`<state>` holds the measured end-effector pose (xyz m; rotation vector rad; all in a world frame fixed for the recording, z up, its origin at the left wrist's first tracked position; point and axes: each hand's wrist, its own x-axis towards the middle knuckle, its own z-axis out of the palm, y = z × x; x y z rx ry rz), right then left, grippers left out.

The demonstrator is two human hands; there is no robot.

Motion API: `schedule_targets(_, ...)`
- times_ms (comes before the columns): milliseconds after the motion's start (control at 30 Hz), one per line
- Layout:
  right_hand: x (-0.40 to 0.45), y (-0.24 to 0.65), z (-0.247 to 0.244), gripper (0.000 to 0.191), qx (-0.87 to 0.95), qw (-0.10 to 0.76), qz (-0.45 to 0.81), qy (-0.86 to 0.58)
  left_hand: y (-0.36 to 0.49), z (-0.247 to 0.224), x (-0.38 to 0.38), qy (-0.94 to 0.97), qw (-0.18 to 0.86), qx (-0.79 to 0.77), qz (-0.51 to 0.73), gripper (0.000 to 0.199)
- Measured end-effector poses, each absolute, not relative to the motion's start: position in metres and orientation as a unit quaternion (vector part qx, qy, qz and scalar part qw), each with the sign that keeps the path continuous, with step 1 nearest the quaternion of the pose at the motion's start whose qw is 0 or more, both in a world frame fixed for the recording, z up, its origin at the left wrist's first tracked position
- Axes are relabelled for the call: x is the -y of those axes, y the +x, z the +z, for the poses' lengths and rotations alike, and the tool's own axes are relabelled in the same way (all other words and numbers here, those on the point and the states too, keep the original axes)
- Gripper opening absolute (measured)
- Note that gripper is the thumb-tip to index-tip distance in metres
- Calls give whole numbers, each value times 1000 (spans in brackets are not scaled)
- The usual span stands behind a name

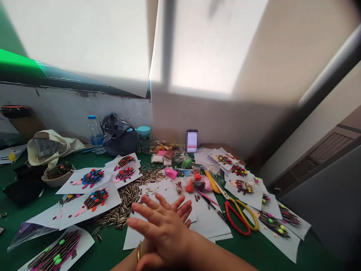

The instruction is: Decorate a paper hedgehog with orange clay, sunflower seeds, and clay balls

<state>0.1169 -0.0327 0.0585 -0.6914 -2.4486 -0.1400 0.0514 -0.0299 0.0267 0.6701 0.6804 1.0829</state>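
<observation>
My right hand (165,224) lies across my left hand (184,210), palm over palm, with the fingers of both stretched out and spread. Whatever may be between the palms is hidden. A gold bracelet (139,252) circles my left wrist. Below the hands lie white paper sheets (208,224), with a heap of striped sunflower seeds (121,210) to their left. Just beyond are lumps of coloured clay, one pink (170,172) and one orange (189,186), some in clear plastic bags. Black pens (217,210) rest to the right of my fingers.
Red-and-yellow-handled scissors (239,216) and a yellow cutter (211,181) lie right. Hedgehog pictures made with seeds and clay dots flank both sides, such as one card (111,205). Behind stand a phone (192,141), a water bottle (95,131), a dark bag (120,139) and a jar (144,135).
</observation>
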Motion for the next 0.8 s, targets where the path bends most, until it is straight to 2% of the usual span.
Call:
schedule_targets(167,9,137,45,78,892,322,-59,-313,28,38,27,280,818,-262,430,75)
schedule_targets(367,37,125,48,82,918,300,-32,-256,34,18,15,265,772,-237,527,80)
schedule_targets(467,35,120,51,80,918,314,-31,-239,39,12,27,252,768,-227,544,74)
schedule_targets(667,7,153,40,74,876,343,-20,-339,29,34,29,218,871,-155,411,65)
schedule_targets(733,12,156,36,74,883,325,-12,-338,27,38,21,225,872,-149,407,70)
schedule_targets(800,23,150,33,79,900,307,-9,-309,29,37,16,261,825,-216,453,72)
